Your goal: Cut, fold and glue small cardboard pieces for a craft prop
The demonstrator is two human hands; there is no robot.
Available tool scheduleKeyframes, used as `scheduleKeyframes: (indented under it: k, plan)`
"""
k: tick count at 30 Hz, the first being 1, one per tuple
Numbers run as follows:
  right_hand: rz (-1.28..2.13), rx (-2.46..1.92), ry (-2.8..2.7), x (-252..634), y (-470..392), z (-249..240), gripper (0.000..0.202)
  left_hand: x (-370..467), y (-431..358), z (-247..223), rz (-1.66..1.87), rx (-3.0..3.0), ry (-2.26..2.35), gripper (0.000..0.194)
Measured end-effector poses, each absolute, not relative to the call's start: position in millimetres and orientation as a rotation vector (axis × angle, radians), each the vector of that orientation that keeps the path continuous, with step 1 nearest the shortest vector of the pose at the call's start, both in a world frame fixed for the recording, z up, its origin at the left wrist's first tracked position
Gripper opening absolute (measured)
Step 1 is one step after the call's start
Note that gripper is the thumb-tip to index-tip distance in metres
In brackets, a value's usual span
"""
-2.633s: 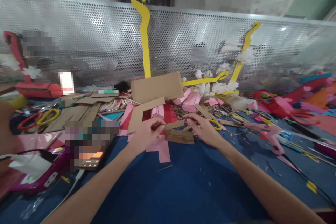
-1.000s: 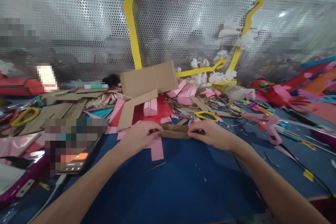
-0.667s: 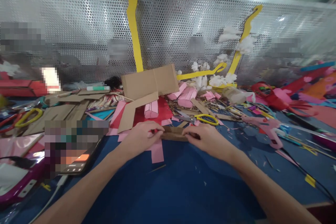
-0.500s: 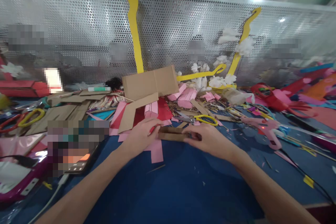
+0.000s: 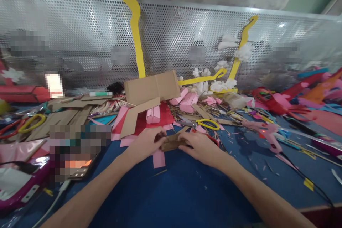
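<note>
A small folded piece of brown cardboard point(image 5: 171, 142) is held low over the blue table point(image 5: 171, 192), between both hands. My left hand point(image 5: 149, 141) grips its left end, with thumb and fingers closed on it. On the right end, my right hand point(image 5: 199, 145) pinches the same piece. Beneath the left hand a pink paper strip point(image 5: 159, 159) sticks out toward me. Behind the hands lie an angled cardboard strip point(image 5: 130, 119), a pink paper box point(image 5: 153, 114) and red paper point(image 5: 167, 114).
Yellow-handled scissors point(image 5: 208, 124) lie behind my right hand, and a pink glue gun point(image 5: 264, 133) with its cord is farther right. A phone point(image 5: 82, 171) lies left of my left forearm. Cardboard strips point(image 5: 56, 123) cover the back left. A perforated metal panel point(image 5: 165, 35) stands behind.
The right hand has shifted slightly left, and its fingers now cover more of the cardboard piece. That piece looks flatter and tilted. The camera view has moved a little.
</note>
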State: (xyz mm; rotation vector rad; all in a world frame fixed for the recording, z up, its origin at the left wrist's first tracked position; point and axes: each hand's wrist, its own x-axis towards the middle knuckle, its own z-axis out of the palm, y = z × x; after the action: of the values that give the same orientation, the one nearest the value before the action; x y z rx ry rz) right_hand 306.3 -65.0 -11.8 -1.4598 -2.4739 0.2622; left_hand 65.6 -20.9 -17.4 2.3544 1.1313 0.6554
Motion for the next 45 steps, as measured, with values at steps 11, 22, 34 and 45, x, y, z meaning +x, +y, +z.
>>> scheduleKeyframes:
  k: [11, 22, 34, 45]
  plan:
    - [0.609, -1.261, -2.416, 327.8, -68.6, 0.7, 0.008, 53.6, -34.1, -7.9, 0.563, 2.34, 1.095, 0.027]
    - [0.667, -1.277, -2.518, 320.6, -73.4, 9.1, 0.008, 60.3, -49.2, 5.7, 0.465, 2.136, 0.998, 0.033]
    - [0.828, -1.291, -2.073, 335.0, -70.5, 14.5, 0.002, 69.6, -35.4, -15.0, 0.614, 2.082, 0.987, 0.041]
    - [0.726, -1.328, -1.942, 302.5, -64.5, -14.6, 0.007, 76.5, -43.8, -23.5, 0.757, 1.985, 1.127, 0.046]
